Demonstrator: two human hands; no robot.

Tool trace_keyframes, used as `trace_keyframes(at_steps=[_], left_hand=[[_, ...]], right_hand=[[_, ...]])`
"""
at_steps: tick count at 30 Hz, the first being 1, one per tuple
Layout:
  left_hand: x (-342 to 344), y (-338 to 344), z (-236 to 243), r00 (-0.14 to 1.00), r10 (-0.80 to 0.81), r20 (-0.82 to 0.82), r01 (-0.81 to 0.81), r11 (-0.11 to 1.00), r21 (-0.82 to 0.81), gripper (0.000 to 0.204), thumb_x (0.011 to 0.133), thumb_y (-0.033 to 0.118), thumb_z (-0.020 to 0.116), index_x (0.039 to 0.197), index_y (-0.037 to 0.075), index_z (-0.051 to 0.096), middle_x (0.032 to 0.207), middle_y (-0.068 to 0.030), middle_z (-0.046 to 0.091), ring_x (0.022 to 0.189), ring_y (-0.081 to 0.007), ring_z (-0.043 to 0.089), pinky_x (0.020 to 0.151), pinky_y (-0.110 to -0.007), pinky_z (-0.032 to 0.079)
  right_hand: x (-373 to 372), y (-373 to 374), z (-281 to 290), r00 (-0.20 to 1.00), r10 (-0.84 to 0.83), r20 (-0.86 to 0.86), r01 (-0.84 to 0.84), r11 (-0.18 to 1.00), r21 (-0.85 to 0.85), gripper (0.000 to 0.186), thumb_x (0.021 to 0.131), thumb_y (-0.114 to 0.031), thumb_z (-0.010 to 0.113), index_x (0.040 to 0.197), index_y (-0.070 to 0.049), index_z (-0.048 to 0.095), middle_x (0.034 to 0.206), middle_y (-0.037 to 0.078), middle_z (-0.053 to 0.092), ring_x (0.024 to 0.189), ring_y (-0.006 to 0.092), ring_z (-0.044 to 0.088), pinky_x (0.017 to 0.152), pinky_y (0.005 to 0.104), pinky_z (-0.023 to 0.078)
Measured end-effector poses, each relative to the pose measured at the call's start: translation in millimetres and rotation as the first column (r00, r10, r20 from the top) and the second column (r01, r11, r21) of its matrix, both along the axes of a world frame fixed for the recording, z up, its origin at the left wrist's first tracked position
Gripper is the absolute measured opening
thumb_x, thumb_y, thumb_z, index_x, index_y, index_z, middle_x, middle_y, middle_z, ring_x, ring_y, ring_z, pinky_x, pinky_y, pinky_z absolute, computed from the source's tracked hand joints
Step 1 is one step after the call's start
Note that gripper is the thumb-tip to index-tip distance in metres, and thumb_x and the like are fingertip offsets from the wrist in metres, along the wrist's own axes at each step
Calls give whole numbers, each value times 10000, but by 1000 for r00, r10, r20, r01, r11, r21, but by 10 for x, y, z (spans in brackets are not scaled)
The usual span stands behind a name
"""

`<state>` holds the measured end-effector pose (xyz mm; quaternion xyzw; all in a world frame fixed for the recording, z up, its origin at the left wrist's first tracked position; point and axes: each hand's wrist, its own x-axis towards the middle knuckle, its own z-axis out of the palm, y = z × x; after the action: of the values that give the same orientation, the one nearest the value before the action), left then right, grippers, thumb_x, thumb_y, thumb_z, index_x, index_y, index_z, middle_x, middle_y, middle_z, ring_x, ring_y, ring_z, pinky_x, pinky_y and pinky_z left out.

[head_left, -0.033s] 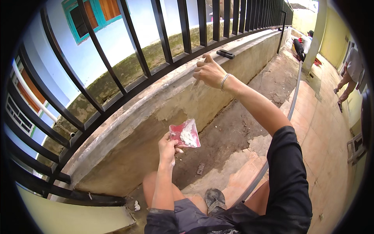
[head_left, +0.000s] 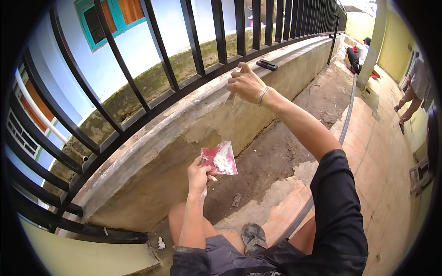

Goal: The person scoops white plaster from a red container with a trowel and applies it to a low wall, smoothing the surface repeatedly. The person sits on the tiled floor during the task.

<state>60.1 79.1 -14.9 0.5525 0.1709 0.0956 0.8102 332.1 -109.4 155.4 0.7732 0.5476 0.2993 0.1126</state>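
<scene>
My left hand (head_left: 198, 177) grips a flat, square red-and-pink piece (head_left: 209, 155) by its lower left corner, thumb on top. A lump of white paste (head_left: 223, 161) lies smeared over its right half, and white smudges mark my fingers. My right hand (head_left: 247, 84) is raised beside the bottom rail of the black metal fence (head_left: 184, 84), fingers bent and closed. A thin pale thing (head_left: 230, 97) shows below those fingers, too small and blurred to name. Just right of that hand, a small black object (head_left: 267, 65) lies on top of the low wall (head_left: 152, 184).
A strip of bare soil (head_left: 271, 152) runs along the wall's foot, bordered by a tiled walkway (head_left: 368, 138). My sandalled foot (head_left: 253, 237) rests near broken tile. One person (head_left: 359, 55) crouches far off; another (head_left: 416, 83) stands at right. A wooden frame (head_left: 420, 175) leans there.
My right hand has shifted very slightly left. The left hand and the square piece with paste stay almost still.
</scene>
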Motion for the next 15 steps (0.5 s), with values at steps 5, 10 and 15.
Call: trace_keyframes(at_steps=[5,10,15], left_hand=[[22,26,38,1000,-1,17,1,1000,-6,551,873,-73,478,1420,-126,449,1016,-244,729,672,-263,757,449,-264,564],[34,3,56,1000,-19,10,19,1000,-13,546,873,-75,473,1416,-130,449,1024,-243,728,687,-267,760,448,-266,560],[36,-4,65,1000,-16,-24,16,1000,2,541,874,-72,478,1412,-130,451,1029,-237,730,691,-260,761,452,-267,559]], right_hand=[[84,82,-71,996,-80,26,75,987,141,103,909,-131,691,871,-206,751,903,-76,719,1049,114,637,1182,476,244],[96,42,-135,995,-58,85,52,996,73,106,902,-129,707,877,-221,752,891,-76,714,1061,102,631,1175,468,239],[130,-35,-65,964,-249,95,185,881,436,142,912,-108,697,860,-228,753,841,-59,711,1004,116,647,1138,434,239]])
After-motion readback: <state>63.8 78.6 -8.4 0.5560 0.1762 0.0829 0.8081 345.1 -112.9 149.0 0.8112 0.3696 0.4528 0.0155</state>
